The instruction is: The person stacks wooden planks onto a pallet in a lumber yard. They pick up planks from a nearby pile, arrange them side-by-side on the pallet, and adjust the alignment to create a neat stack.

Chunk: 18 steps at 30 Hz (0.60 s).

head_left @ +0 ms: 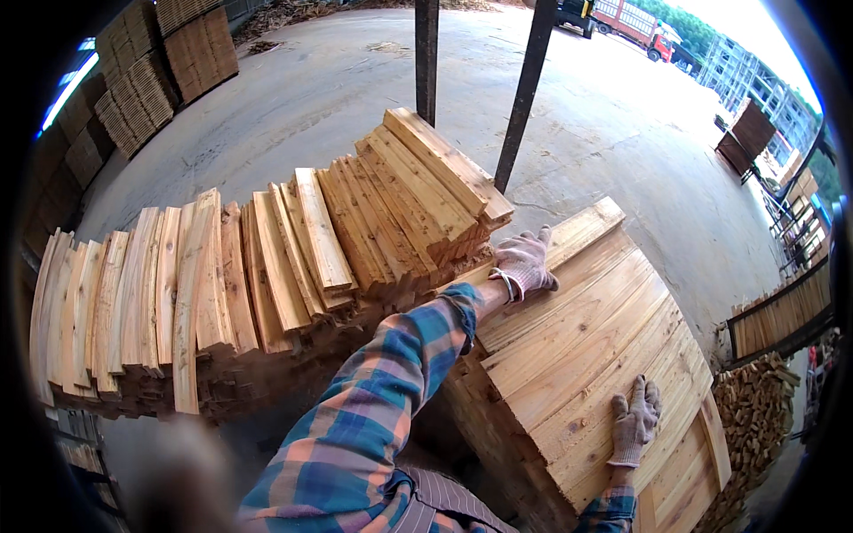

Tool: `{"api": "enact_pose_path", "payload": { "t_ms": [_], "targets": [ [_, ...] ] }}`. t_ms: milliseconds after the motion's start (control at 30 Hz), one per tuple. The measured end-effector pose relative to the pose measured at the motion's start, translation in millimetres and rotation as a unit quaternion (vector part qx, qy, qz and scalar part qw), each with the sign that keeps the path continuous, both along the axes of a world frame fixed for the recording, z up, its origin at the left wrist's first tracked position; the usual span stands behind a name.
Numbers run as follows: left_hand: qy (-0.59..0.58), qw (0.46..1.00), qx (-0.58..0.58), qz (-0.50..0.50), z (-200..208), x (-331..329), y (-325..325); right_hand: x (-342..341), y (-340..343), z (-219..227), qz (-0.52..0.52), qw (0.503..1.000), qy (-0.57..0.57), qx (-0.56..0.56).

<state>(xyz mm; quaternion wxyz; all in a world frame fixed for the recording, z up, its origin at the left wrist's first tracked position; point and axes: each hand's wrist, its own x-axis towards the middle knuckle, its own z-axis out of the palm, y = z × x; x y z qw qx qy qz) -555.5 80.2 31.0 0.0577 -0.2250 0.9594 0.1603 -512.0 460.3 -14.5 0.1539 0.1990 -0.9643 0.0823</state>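
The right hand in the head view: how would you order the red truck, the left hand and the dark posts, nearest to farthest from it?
From the right hand:
1. Left hand: leftward, at the far side of the same boards.
2. Dark posts: standing beyond the boards, ahead and left.
3. Red truck: background, upper right.

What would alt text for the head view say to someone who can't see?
A person's gloved left hand touches a plank atop a board stack; the gloved right hand lies on the stack. A plank pile stands at left.
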Motion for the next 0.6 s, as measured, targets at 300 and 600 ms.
{"api": "enact_pose_path", "payload": {
  "t_ms": [300,600],
  "targets": [
    [0.396,0.871,0.292,-0.007,-15.0,92.2,-73.7,-18.1,-108.7,78.3,0.122,0.966,-0.160,-0.164],
    [0.434,0.826,0.246,0.261,-105.7,262.2,-277.7,-125.0,-445.7,60.0,0.153,0.939,-0.223,0.211]
  ]
}}
